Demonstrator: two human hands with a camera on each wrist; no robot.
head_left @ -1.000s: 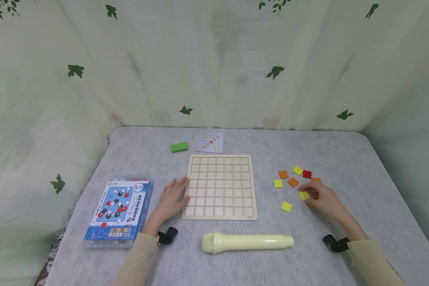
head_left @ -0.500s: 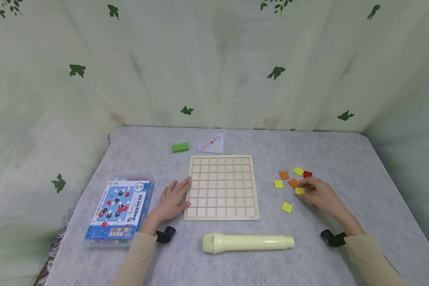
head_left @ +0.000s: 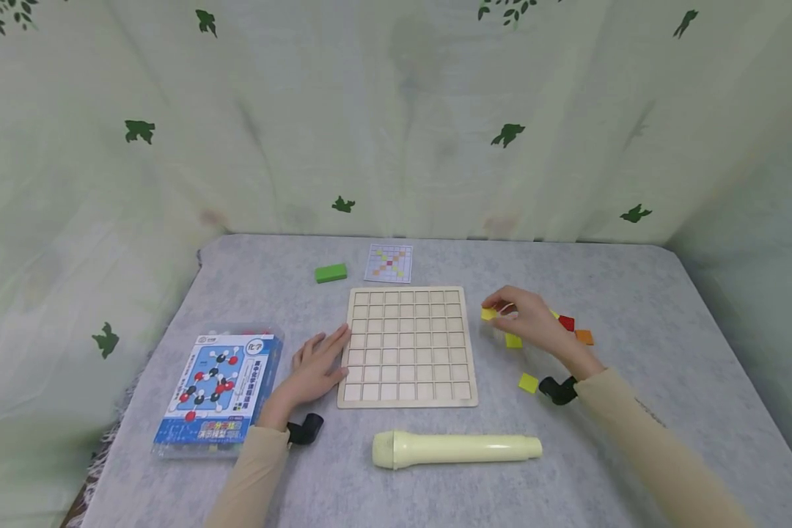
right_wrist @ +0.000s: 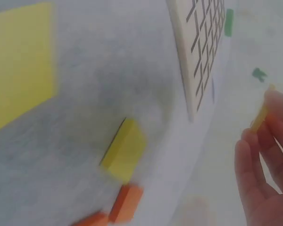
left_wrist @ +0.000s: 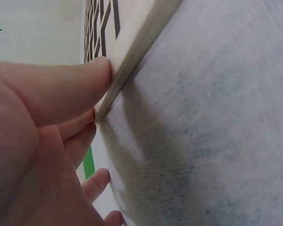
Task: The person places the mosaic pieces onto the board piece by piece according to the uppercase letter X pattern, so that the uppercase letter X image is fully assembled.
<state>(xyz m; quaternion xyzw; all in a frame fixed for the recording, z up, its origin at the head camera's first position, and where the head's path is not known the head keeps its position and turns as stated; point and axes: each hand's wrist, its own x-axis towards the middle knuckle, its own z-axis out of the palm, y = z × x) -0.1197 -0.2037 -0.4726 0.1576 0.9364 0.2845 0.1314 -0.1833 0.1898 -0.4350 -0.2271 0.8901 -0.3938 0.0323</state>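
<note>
A square wooden grid board (head_left: 405, 348) lies mid-table, its cells bare. My left hand (head_left: 312, 370) rests at its left edge; in the left wrist view the thumb (left_wrist: 80, 84) and fingertips touch the board's side, fingers fairly straight. Just right of the board, above the table, my right hand (head_left: 524, 319) pinches a yellow square tile (head_left: 488, 314) between thumb and fingers; the right wrist view shows this tile (right_wrist: 262, 115) edge-on. Below that hand lie loose tiles: yellow (head_left: 513, 341), another yellow (head_left: 528, 383), red (head_left: 567, 323) and orange (head_left: 584, 336). Others are partly hidden by the hand.
A cream microphone (head_left: 457, 449) lies in front of the board. On the left is a boxed molecule model set (head_left: 218, 392). Behind the board are a green block (head_left: 331, 273) and a small pattern card (head_left: 388, 263). A pale curtain (head_left: 396, 117) hangs behind the table.
My right hand has picked the yellow tile out of the loose tiles and carried it left and away from me, toward the board. The left hand has stayed at the board's edge.
</note>
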